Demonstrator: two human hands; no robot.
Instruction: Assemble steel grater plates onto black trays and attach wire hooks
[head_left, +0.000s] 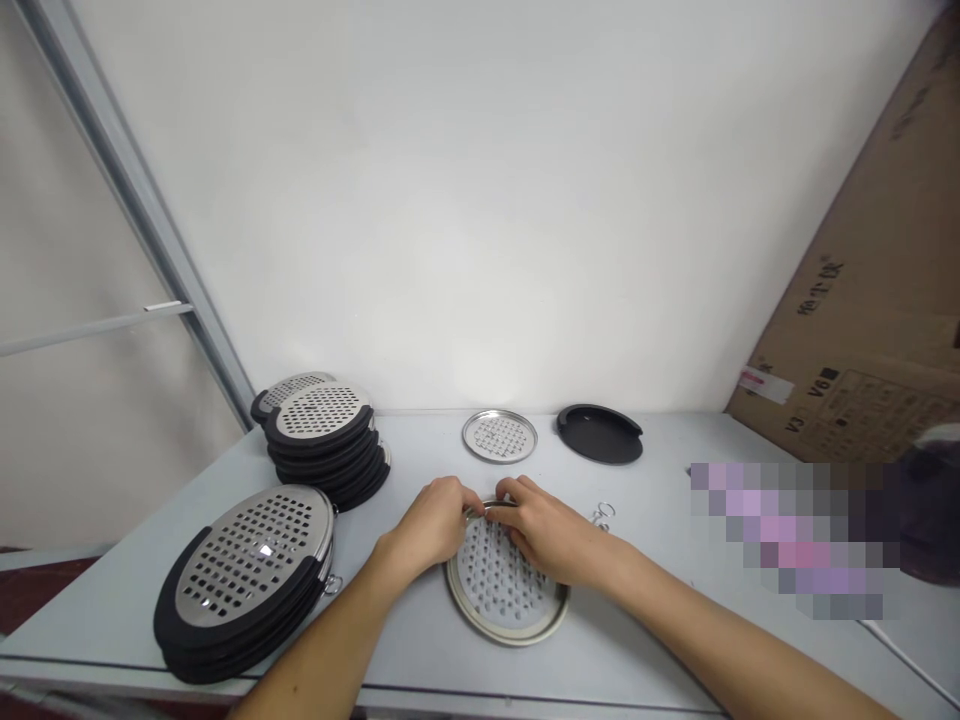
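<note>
A round metal grater plate point(501, 590) with rows of raised holes lies on the grey table in front of me. My left hand point(441, 522) is closed at its far rim, thumb and index finger pinching near the top. Beside it, my right hand point(546, 528) reaches over the plate, its curled fingers gripping the same rim; the fingertips of both hands almost meet. Any small part between them is too hidden to make out. Just right of my right hand lie small metal rings point(603, 514).
Toward the wall are another grater plate point(500, 437) and a black curved-rim tray point(600, 438). At left stand black-edged grater stacks, one near point(247, 560) and one farther back point(322, 455). A cardboard box point(847, 340) leans at right, above a white cable point(904, 660).
</note>
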